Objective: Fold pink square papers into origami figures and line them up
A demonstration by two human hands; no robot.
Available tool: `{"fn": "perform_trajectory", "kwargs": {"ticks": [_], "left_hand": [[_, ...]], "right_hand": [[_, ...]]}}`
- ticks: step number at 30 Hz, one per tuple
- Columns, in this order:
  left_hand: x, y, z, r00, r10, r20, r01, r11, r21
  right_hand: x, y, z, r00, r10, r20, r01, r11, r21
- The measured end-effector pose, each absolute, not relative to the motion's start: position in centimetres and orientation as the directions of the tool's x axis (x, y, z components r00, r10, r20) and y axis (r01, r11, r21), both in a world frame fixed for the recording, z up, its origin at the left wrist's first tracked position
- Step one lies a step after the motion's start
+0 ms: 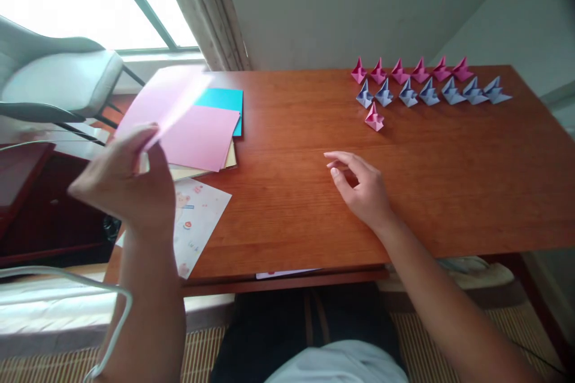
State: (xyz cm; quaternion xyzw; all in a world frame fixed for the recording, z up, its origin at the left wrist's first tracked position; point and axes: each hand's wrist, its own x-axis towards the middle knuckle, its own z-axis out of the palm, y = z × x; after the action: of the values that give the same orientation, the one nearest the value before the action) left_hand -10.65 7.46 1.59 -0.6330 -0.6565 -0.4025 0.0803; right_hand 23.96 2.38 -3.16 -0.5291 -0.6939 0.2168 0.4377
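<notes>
My left hand [135, 173] is raised at the table's left side, its thumb and fingers pinched on the edge of a pink sheet of paper [157, 96]. That sheet is tilted up and blurred by motion. Below it lie more pink paper [202, 140], blue paper [224, 99] and something cream-coloured beneath them. My right hand [357, 185] is over the middle of the table with fingers curved and apart, holding nothing. Nearest to it is a pink folded paper figure [374, 118], standing in front of a row of lilac folded figures [408, 94] and a row of pink ones [399, 72].
A white printed sheet [202, 221] lies at the left front of the wooden table [287, 191]. A drawer stands slightly open under the front edge, with paper [285, 274] showing. A chair [63, 78] and a curtain [206, 12] are at the back left. A white cable [121, 293] crosses near my left forearm.
</notes>
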Motion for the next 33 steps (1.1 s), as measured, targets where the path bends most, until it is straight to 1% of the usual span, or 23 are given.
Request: {"fn": "perform_trajectory", "kwargs": {"ticks": [1,2,3,4,6,7,9,10,11,12,14,17,19,22,24,26,28,29,31,33], "left_hand": [[-10.3,6.8,1.2,-0.108,0.789,0.605,0.939,-0.120,0.323],[-10.1,6.3,0.8,-0.048,0.842,0.537,0.964,-0.101,0.246],[-9.8,6.0,0.4,-0.043,0.878,0.477,0.985,-0.042,0.167],[-9.7,5.7,0.1,-0.027,0.913,0.408,0.994,-0.018,0.105],[-9.7,5.5,-0.4,-0.008,0.943,0.332,0.999,-0.006,0.039],[-9.8,5.5,-0.6,0.020,0.944,0.329,0.999,-0.034,0.036],[-10.3,5.5,-1.0,0.118,0.930,0.347,0.987,-0.149,0.063],[-10.6,5.6,-1.2,0.180,0.909,0.375,0.971,-0.225,0.082],[-10.9,5.7,-1.5,0.255,0.894,0.369,0.946,-0.309,0.097],[-11.3,5.8,-1.7,0.290,0.876,0.384,0.927,-0.357,0.114],[-12.0,6.1,-2.3,0.310,0.832,0.460,0.901,-0.412,0.138],[-12.3,6.4,-2.4,0.281,0.796,0.536,0.900,-0.412,0.141],[-11.7,6.1,-1.7,0.229,0.773,0.592,0.909,-0.387,0.154],[-9.3,4.9,0.0,0.235,0.734,0.638,0.866,-0.455,0.204],[-6.9,3.6,1.0,0.327,0.734,0.595,0.806,-0.546,0.231],[-4.5,2.0,1.3,0.480,0.713,0.511,0.717,-0.654,0.240],[-2.5,0.5,1.0,0.628,0.657,0.417,0.618,-0.747,0.247],[-1.9,-0.1,0.7,0.672,0.635,0.380,0.578,-0.771,0.267],[-1.1,-1.1,-0.2,0.697,0.633,0.336,0.538,-0.772,0.339],[-1.0,-1.7,-0.9,0.696,0.644,0.318,0.497,-0.752,0.433]], "right_hand": [[23.9,2.4,-3.2,-0.058,0.925,0.375,0.548,0.344,-0.762],[23.9,2.4,-3.2,-0.062,0.926,0.372,0.551,0.343,-0.761],[23.9,2.4,-3.2,-0.067,0.928,0.367,0.553,0.341,-0.760],[23.9,2.4,-3.3,-0.072,0.930,0.361,0.553,0.338,-0.761],[23.9,2.4,-3.3,-0.082,0.933,0.349,0.554,0.334,-0.763],[23.9,2.4,-3.3,-0.087,0.934,0.346,0.555,0.334,-0.762],[23.9,2.3,-3.3,-0.097,0.934,0.345,0.561,0.338,-0.756],[23.9,2.3,-3.3,-0.101,0.933,0.346,0.564,0.340,-0.752],[23.9,2.3,-3.3,-0.105,0.932,0.346,0.567,0.342,-0.749],[24.0,2.3,-3.2,-0.106,0.933,0.345,0.569,0.341,-0.748],[24.0,2.3,-3.2,-0.104,0.934,0.343,0.571,0.338,-0.748],[24.0,2.3,-3.3,-0.098,0.935,0.341,0.571,0.334,-0.750],[23.9,2.4,-3.2,-0.091,0.931,0.353,0.571,0.340,-0.747],[23.9,2.1,-2.5,-0.095,0.912,0.399,0.566,0.379,-0.732],[23.9,1.7,-1.9,-0.133,0.887,0.442,0.576,0.432,-0.694],[24.0,1.0,-1.4,-0.197,0.850,0.488,0.610,0.496,-0.618],[24.3,-0.1,-1.2,-0.275,0.805,0.526,0.621,0.566,-0.542],[24.5,-0.6,-1.3,-0.322,0.789,0.524,0.620,0.594,-0.513],[25.1,-1.7,-1.5,-0.384,0.791,0.477,0.624,0.603,-0.497],[25.8,-2.7,-1.9,-0.374,0.807,0.458,0.620,0.584,-0.524]]}}
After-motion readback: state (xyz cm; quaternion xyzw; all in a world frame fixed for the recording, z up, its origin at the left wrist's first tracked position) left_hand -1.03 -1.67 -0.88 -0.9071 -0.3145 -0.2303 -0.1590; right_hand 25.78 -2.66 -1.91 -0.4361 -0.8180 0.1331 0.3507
